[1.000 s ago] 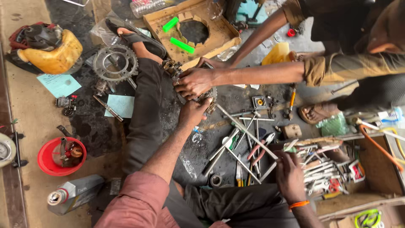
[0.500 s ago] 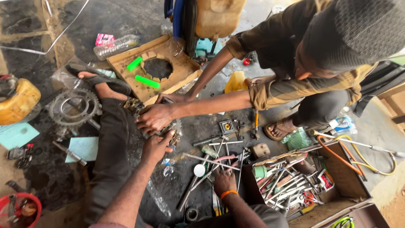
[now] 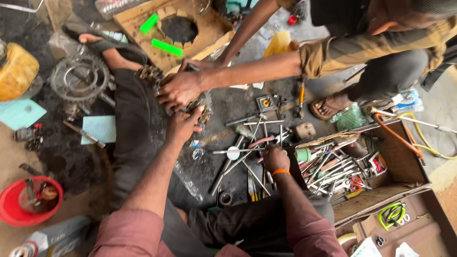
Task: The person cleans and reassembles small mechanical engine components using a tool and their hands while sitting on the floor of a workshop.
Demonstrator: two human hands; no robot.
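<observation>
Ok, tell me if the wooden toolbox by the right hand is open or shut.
Open. The toolbox has no lid over it, and the wrenches piled inside show from above. The right hand rests just outside it, among loose tools.

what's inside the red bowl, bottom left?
The red bowl holds a few dark, greasy metal parts, one rounded and brownish. Its lower contents are shadowed; the exact kind cannot be told.

We see a large toothed sprocket (image 3: 80, 78) on the dark, oily floor (image 3: 62, 152) at upper left, a yellow fuel tank (image 3: 16, 70) at the left edge and a red bowl (image 3: 12, 209) of small parts in the lower left corner. Two green sticks (image 3: 166, 47) lie on a wooden board (image 3: 138, 14) up top. An open toolbox (image 3: 404, 162) of spanners sits at right
</observation>
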